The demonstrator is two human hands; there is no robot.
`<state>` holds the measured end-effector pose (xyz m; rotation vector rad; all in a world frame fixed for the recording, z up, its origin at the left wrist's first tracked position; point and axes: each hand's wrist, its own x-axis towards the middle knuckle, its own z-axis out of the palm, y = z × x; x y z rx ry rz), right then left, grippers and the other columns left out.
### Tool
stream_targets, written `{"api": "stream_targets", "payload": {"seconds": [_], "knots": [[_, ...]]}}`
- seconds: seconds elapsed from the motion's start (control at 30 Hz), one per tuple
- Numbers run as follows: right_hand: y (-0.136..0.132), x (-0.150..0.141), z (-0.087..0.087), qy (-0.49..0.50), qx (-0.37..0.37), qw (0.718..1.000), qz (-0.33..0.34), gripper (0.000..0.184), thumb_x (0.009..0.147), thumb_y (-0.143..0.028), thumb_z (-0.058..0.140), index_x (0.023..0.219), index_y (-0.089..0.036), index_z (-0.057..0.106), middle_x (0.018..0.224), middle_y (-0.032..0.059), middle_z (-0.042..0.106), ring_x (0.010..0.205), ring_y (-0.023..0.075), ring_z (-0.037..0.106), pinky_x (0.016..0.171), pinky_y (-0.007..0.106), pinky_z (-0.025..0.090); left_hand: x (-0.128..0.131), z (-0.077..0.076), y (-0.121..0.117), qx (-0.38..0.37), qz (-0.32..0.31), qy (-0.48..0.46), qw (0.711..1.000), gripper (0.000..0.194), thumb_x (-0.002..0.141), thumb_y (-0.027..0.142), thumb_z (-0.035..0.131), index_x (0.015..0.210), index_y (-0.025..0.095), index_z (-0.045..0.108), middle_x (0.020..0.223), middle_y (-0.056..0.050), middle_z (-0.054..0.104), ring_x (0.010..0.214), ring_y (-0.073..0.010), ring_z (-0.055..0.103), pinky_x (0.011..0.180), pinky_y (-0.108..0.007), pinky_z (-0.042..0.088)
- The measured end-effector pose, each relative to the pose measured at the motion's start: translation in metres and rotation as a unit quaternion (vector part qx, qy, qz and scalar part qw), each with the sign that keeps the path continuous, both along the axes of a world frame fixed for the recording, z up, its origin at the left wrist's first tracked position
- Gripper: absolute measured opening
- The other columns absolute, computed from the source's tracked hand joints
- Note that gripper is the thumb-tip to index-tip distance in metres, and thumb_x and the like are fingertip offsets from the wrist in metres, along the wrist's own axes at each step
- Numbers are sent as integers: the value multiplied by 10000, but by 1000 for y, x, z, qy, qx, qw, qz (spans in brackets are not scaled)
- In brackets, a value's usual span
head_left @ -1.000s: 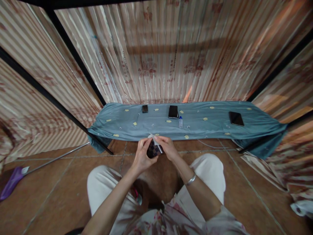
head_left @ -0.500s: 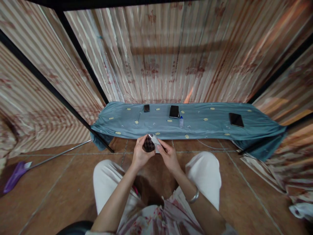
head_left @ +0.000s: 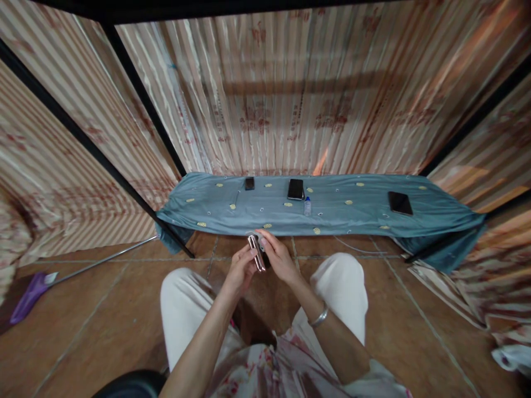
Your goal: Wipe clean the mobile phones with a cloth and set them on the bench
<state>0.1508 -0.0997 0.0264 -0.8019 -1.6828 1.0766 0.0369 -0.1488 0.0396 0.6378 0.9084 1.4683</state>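
Note:
My left hand (head_left: 240, 269) grips a small flat case with shiny pinkish metal edges (head_left: 256, 254), held edge-up in front of my knees. Its exact kind is hard to tell. My right hand (head_left: 279, 257) is closed around a pale grey-white cloth (head_left: 260, 239), pressed against the far side of the case. Most of that cloth is covered by my fingers. Both hands are above the floor, just short of the bench's near edge.
A low bench with a blue patterned cloth (head_left: 219, 215) stands ahead. On it lie a small black device (head_left: 249, 183), a black phone-like device (head_left: 296, 189), a blue-capped clear bottle (head_left: 307, 207) and a dark tablet (head_left: 400, 203). Black frame bars (head_left: 141, 99) rise around it. A purple-headed tool (head_left: 31, 297) lies left.
My left hand has turned the case from its brown checkered face to its shiny edges. My right hand has shifted slightly left, bringing the cloth along the case's far side.

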Motion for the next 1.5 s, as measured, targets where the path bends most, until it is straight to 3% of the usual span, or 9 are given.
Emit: {"api": "stream_targets", "payload": {"seconds": [0.13,0.33,0.57,0.8,1.03,1.17,1.3,1.4,1.5], "knots": [[-7,-4,-7,-2,-42,999,-3,491,953,-500,369,1357,-264,517,1404,34,533,1328,189,460,1133,372,323,-1,4,-4,-35,8,-54,998,354,620,406,754,879,180,669,805,-33,714,761,-189,664,685,-297,516],[-26,1,-8,-7,-11,1000,2,465,972,-461,351,1351,-260,530,1454,35,474,1384,180,378,1176,396,256,-6,7,0,-51,39,-109,992,448,673,381,728,1088,266,603,958,13,705,766,-138,652,637,-254,525],[-47,3,1,2,29,999,-16,398,969,-351,412,1337,-279,546,1401,36,534,1321,185,464,1141,374,336,-4,-6,5,-31,65,-75,995,451,643,371,783,1039,239,613,815,41,674,652,-83,612,572,-178,476],[-34,3,3,-8,16,999,-35,356,934,-344,481,1254,-277,623,1285,41,633,1221,217,564,1074,385,419,2,-12,4,6,114,35,993,657,656,308,786,1269,301,548,999,3,693,889,-126,648,715,-199,498],[-28,-3,6,-12,3,999,-47,347,911,-354,520,1223,-269,645,1269,44,644,1202,220,576,1062,376,420,0,-25,4,52,142,155,976,529,807,427,640,1301,255,560,1404,-34,535,1305,-197,469,1064,-290,369],[-28,-8,10,-5,-6,999,-54,339,906,-354,526,1203,-258,657,1248,51,655,1171,218,592,1039,357,430,-5,-29,4,76,151,243,955,518,858,470,558,1322,241,540,1439,-46,501,1361,-196,405,1142,-339,274],[-25,-15,14,4,-10,999,-53,313,915,-362,513,1179,-291,665,1190,29,685,1100,214,624,988,346,456,-5,-29,3,74,160,293,940,523,878,514,492,1319,238,541,1433,-51,506,1369,-196,393,1140,-341,281],[-21,-19,14,0,-5,998,-57,314,927,-372,492,1175,-293,667,1166,28,694,1069,216,632,959,341,468,-3,-28,2,64,153,245,955,533,862,505,526,1332,254,526,1445,-42,492,1356,-195,412,1087,-306,355],[-20,-20,13,-25,18,998,-52,315,927,-366,491,1175,-290,669,1180,36,684,1097,220,618,979,345,454,0,-25,0,32,139,107,984,553,801,467,628,1310,269,546,1413,-40,527,1289,-212,490,962,-281,460]]}}
